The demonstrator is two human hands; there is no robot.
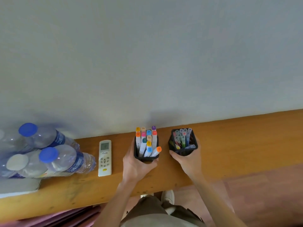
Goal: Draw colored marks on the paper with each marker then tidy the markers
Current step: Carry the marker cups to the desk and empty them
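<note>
Two black holders stand on a narrow wooden shelf (pixel 246 141) against the wall. The left holder (pixel 146 157) is packed with several white markers (pixel 148 140) with coloured caps. My left hand (pixel 136 164) grips it from the near side, fingers curled round its base. The right holder (pixel 183 150) contains several thin pens (pixel 183 138) with clear caps. My right hand (pixel 188 157) grips this holder from the near right. No paper shows in this view.
A white remote control (pixel 105 158) lies left of the holders. Further left is a pack of water bottles (pixel 47 151) with blue caps. The grey wall (pixel 147 63) rises right behind the shelf. Floor and my shoes show below.
</note>
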